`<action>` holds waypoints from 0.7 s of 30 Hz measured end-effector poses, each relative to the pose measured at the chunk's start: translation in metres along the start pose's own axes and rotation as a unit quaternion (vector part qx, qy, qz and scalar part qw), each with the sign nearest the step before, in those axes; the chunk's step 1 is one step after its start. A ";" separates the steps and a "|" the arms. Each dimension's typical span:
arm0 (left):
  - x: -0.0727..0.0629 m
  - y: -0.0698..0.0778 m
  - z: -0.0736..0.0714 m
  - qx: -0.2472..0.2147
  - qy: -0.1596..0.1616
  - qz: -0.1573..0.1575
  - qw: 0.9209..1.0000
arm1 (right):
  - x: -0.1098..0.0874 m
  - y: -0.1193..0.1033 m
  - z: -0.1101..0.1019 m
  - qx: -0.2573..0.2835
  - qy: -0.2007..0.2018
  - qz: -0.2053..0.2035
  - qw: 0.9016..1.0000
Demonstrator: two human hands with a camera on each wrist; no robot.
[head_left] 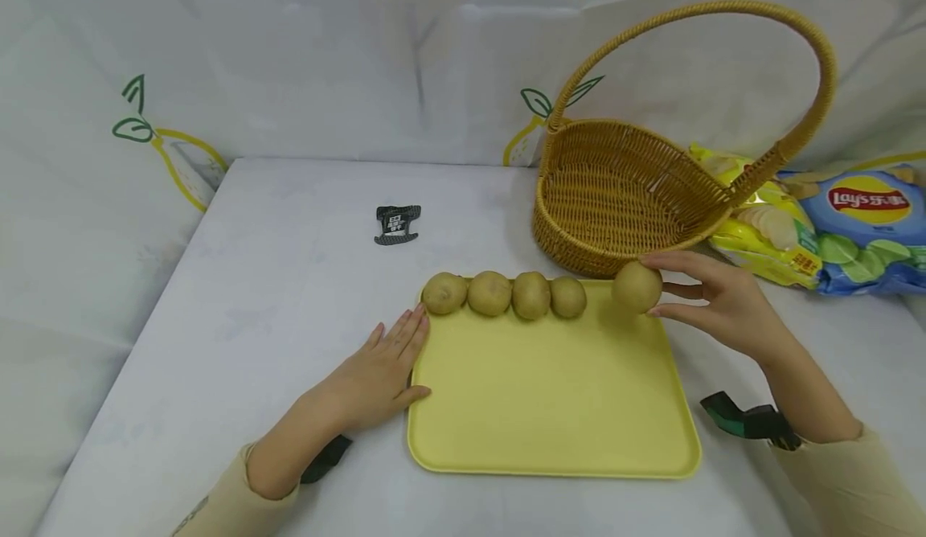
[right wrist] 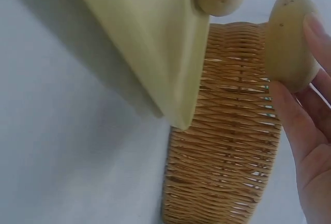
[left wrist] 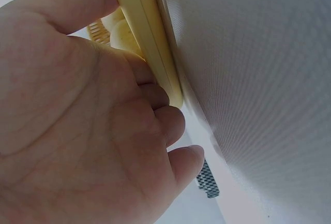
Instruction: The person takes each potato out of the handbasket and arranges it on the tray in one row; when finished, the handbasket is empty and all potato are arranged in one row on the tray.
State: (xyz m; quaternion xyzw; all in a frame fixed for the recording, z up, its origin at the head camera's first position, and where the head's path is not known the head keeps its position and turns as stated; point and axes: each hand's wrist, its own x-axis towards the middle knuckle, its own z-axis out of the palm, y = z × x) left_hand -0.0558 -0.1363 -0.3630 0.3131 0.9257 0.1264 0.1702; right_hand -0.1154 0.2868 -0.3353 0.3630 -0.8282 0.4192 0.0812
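Between thumb and fingers, my right hand (head_left: pixel 716 304) pinches a potato (head_left: pixel 637 287) above the back right corner of the yellow tray (head_left: pixel 550 400). In the right wrist view this potato (right wrist: pixel 292 43) is held apart from the tray. Several more potatoes (head_left: pixel 489 293) lie in a row along the tray's back edge, starting from the left corner. My left hand (head_left: pixel 372 380) rests against the tray's left side with fingers extended. In the left wrist view its fingertips touch the tray's rim (left wrist: pixel 147 32).
A wicker basket (head_left: pixel 615 183) with a tall handle stands right behind the tray's back right part. Yellow (head_left: pixel 774 231) and blue chip bags (head_left: pixel 868 215) lie to its right. A small black packet (head_left: pixel 396 224) lies on the white table (head_left: pixel 289 264) behind the left hand.
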 end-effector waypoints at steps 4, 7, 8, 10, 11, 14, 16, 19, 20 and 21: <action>0.001 -0.001 0.000 -0.001 0.000 -0.001 1.000 | -0.002 0.003 0.006 -0.024 -0.033 0.017 0.999; 0.002 -0.002 0.002 0.001 -0.001 -0.002 1.000 | 0.000 0.003 0.010 -0.046 -0.057 0.039 0.997; 0.002 -0.002 0.002 0.001 0.000 -0.001 1.000 | 0.000 0.003 0.011 -0.057 -0.063 0.044 0.995; 0.002 -0.002 0.003 0.001 -0.001 0.000 1.000 | 0.002 0.004 0.015 -0.076 -0.071 0.050 0.993; 0.002 -0.002 0.003 0.001 -0.001 0.000 1.000 | 0.004 0.005 0.016 -0.085 -0.075 0.051 0.992; 0.002 -0.003 0.003 0.000 0.001 0.002 1.000 | 0.008 0.007 0.020 -0.101 -0.084 0.054 0.990; 0.002 -0.003 0.003 0.001 0.001 0.001 1.000 | 0.010 0.008 0.021 -0.120 -0.089 0.056 0.987; 0.002 -0.003 0.003 0.000 0.000 0.000 1.000 | 0.011 0.006 0.023 -0.156 -0.092 0.060 0.982; 0.002 -0.003 0.003 -0.001 0.000 0.000 1.000 | 0.010 0.005 0.024 -0.170 -0.093 0.061 0.979; 0.001 -0.004 0.003 -0.003 -0.001 0.000 1.000 | 0.009 0.003 0.023 -0.184 -0.089 0.061 0.977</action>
